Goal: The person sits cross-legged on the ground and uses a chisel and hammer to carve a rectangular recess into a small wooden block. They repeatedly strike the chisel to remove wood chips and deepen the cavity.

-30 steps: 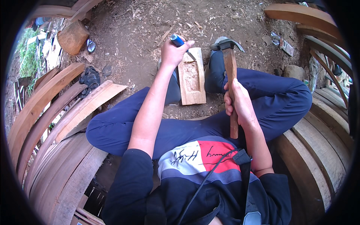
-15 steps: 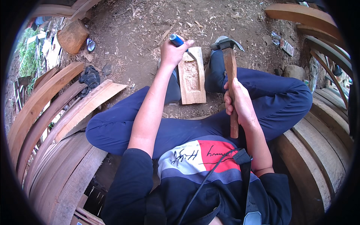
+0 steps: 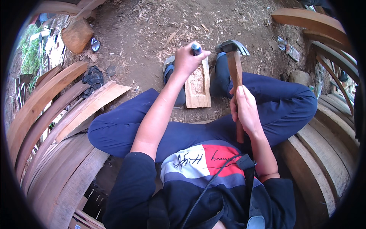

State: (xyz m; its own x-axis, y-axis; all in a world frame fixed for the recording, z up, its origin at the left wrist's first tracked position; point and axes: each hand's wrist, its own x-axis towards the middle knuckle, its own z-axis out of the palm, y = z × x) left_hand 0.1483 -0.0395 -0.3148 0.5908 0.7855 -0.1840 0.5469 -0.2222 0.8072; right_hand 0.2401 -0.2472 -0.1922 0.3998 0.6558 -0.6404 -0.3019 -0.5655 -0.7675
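Observation:
Between my feet lies a light wooden block (image 3: 198, 101) with a rough rectangular recess carved into its top. My left hand (image 3: 187, 60) is closed around the blue handle of a chisel (image 3: 196, 47), held over the far part of the block; the hand hides its blade. In my right hand (image 3: 245, 108) is a claw hammer (image 3: 234, 68), gripped by its wooden handle. The hammer's metal head points away from me, beside the block and above my right foot, apart from the chisel.
Curved wooden planks (image 3: 49, 108) stand at the left, with a dark bundle (image 3: 92, 78) among them. A wood stump (image 3: 77, 35) is at the far left. More curved boards (image 3: 310, 19) and a stone (image 3: 301, 78) are on the right. Wood chips litter the dirt ground (image 3: 133, 42).
My left hand has moved to the right with the chisel, whose handle now stands more upright and covers more of the block's far end. The hammer has shifted only slightly.

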